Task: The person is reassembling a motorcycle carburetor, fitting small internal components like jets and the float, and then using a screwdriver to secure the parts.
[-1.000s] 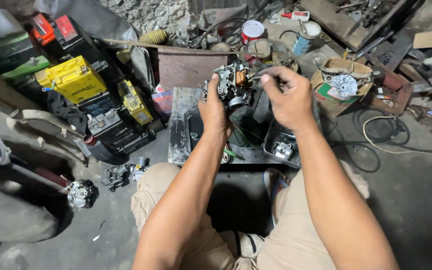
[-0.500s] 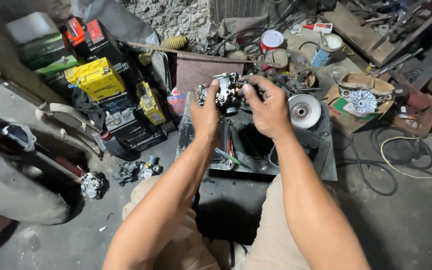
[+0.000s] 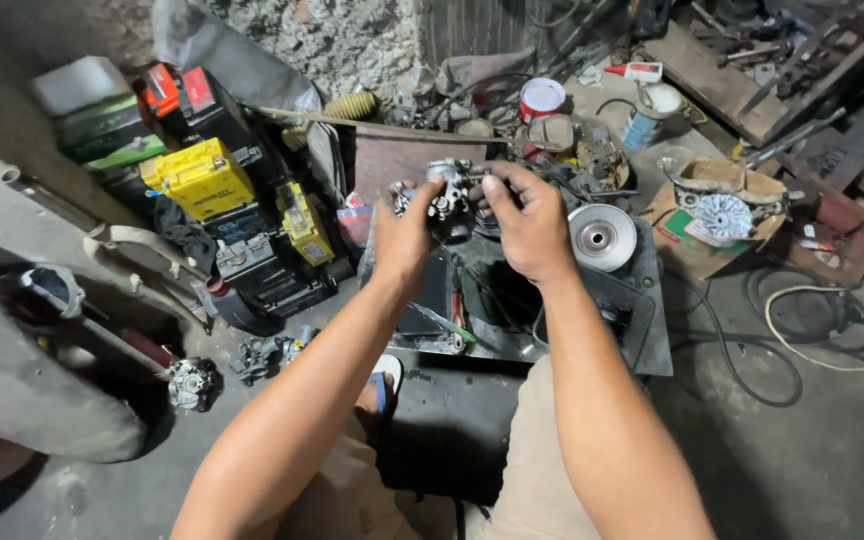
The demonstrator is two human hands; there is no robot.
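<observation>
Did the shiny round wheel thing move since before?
Cannot tell. The round metal disc sits on the metal tray, right of the right hand. A second ago that hand hid this spot, and the head camera itself shifted.

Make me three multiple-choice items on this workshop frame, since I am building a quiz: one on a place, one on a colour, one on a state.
1. Where does the round metal disc lie?
A. Just right of the right hand
B. Left, by the batteries
C. On the person's lap

2. What colour is the boxy battery at upper left?
A. Blue
B. Yellow
C. White

3. How is the small metal engine part held?
A. Lying untouched on the floor
B. In the left hand alone
C. Between both hands, above the tray

Answers:
1 A, the disc sits beside the right hand's knuckles.
2 B, its casing is bright yellow.
3 C, fingers of both hands grip it.
</observation>
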